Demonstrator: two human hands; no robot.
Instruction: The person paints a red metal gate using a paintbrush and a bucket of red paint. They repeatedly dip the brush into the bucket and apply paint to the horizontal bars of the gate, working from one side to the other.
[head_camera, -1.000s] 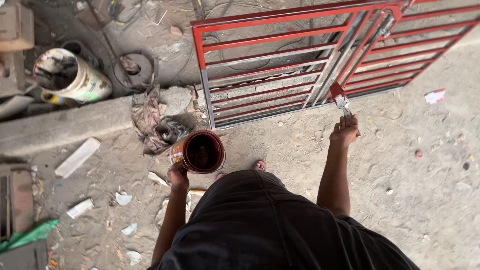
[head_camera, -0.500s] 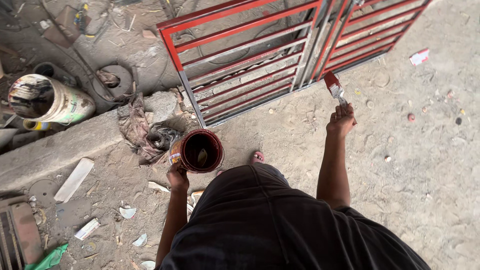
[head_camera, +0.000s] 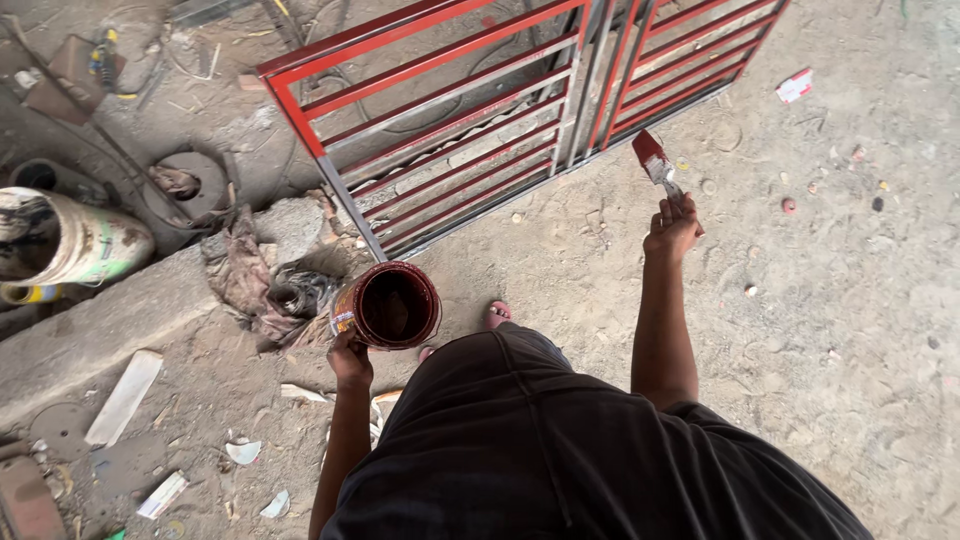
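Painting step in hand. Left hand (head_camera: 349, 357) grips paint can (head_camera: 387, 305) at waist level; right hand (head_camera: 672, 226) fingers clamp red-tipped paintbrush (head_camera: 657, 166), just short of metal gate (head_camera: 470, 110). Unpainted grey bars likely need coating.

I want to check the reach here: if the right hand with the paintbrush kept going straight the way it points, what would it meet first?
Probably the metal gate. The right hand points the paintbrush up and slightly left, toward the gate's lower frame bar; only bare ground lies between. Depth is hard to judge from above.

Left hand (head_camera: 349, 357) gripping at waist level, right hand (head_camera: 672, 228) clenched, arm outstretched.
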